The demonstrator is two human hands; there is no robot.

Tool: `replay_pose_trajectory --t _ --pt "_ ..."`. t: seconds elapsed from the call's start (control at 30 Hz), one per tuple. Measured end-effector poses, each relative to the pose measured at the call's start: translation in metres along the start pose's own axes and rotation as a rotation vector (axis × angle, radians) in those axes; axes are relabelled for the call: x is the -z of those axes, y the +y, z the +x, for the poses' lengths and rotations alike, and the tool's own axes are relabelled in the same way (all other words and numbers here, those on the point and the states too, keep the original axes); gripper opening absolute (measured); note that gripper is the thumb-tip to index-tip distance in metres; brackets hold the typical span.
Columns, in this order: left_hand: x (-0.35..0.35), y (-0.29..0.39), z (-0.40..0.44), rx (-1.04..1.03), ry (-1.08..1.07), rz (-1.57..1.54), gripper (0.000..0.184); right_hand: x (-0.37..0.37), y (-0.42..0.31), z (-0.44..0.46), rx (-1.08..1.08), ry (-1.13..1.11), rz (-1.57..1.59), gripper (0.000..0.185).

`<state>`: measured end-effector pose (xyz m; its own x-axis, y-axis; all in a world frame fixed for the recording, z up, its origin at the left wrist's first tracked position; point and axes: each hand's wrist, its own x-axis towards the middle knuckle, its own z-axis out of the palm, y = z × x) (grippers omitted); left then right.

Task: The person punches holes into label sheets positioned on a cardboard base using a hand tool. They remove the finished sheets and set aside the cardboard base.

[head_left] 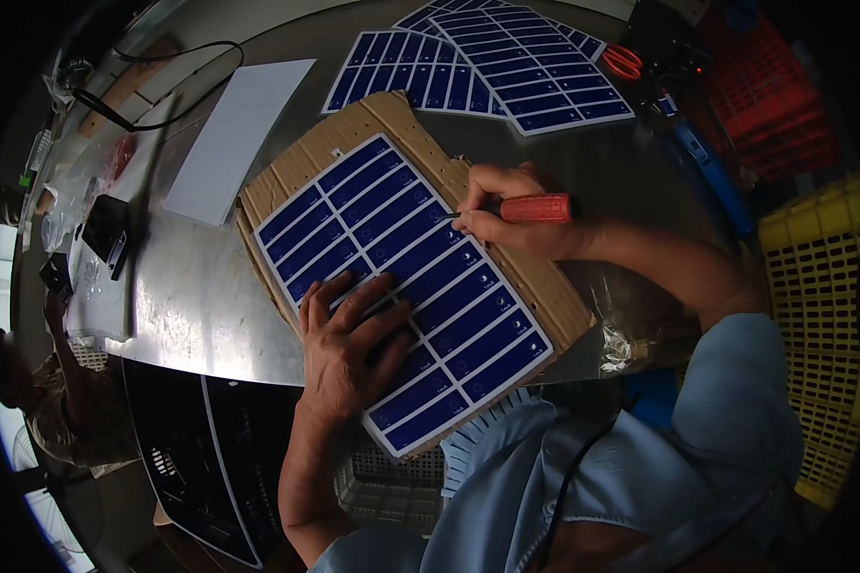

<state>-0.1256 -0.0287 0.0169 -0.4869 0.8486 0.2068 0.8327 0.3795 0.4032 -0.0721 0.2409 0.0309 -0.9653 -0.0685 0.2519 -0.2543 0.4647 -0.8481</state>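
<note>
A white-edged sheet of dark blue labels (420, 277) lies on a piece of brown cardboard (392, 110) at the table's front edge. My left hand (346, 334) rests flat on the sheet's lower left part, fingers spread. In my right hand (516, 212) is a tool with a red handle (537, 209); its thin metal tip meets the sheet near the right edge, at the end of a label row. Small round marks show along the right ends of the labels.
More blue label sheets (535, 67) overlap at the back. A white sheet (239, 138) lies at the left. Red-handled scissors (622, 62), a blue tool (702, 158), a red crate (769, 95) and a yellow crate (817, 325) are right. Another person (67, 401) is at far left.
</note>
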Motion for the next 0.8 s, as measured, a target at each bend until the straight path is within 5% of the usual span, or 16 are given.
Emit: replay_pose_trajectory --t 0.43,0.8 --pt "0.001 -0.001 0.000 -0.006 -0.012 0.018 0.031 0.009 -0.012 0.030 -0.105 -0.290 -0.039 0.015" --pt "-0.002 -0.001 -0.002 -0.005 0.004 0.037 0.031 0.012 -0.008 0.032 -0.032 -0.243 -0.144 0.019"
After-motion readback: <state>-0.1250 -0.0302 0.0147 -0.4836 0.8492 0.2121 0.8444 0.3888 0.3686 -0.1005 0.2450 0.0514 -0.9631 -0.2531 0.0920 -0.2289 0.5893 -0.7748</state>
